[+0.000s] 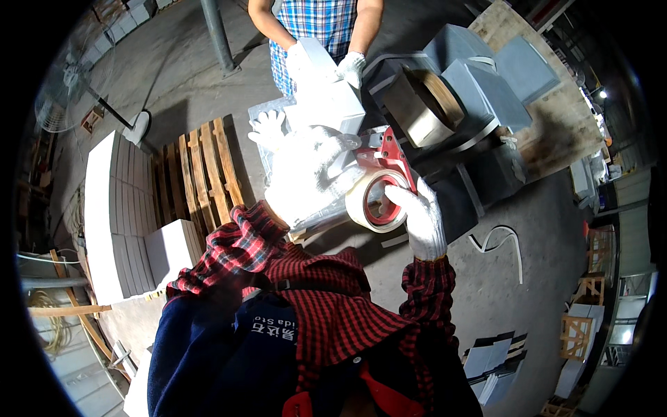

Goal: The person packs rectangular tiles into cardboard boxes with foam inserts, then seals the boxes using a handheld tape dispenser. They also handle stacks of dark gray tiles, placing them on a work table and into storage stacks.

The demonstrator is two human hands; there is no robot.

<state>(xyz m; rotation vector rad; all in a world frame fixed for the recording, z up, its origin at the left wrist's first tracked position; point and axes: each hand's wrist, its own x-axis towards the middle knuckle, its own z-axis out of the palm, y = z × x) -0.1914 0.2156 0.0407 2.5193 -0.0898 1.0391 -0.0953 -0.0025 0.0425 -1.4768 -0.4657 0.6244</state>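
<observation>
My right hand [424, 219], in a white knit glove, grips a red tape dispenser [394, 153]. A wide roll of clear or pale tape [358, 201] sits on it, around a red hub. My left hand [309, 170], also gloved in white, lies over pale, glaring packages beside the dispenser. Its fingers reach out toward the dispenser's front edge, though glare blurs their outline. Just beyond it is a white glove shape [267, 128] with spread fingers; whether it is loose I cannot tell. White boxes [344, 104] stand on the work surface ahead.
Across from me a person in a checked apron [316, 21] holds a white box [317, 55] in gloved hands. Grey boxes [486, 90] and an open bin [420, 115] are on the right. Left are a wooden pallet [208, 163], stacked white slabs [114, 215] and a fan [59, 104].
</observation>
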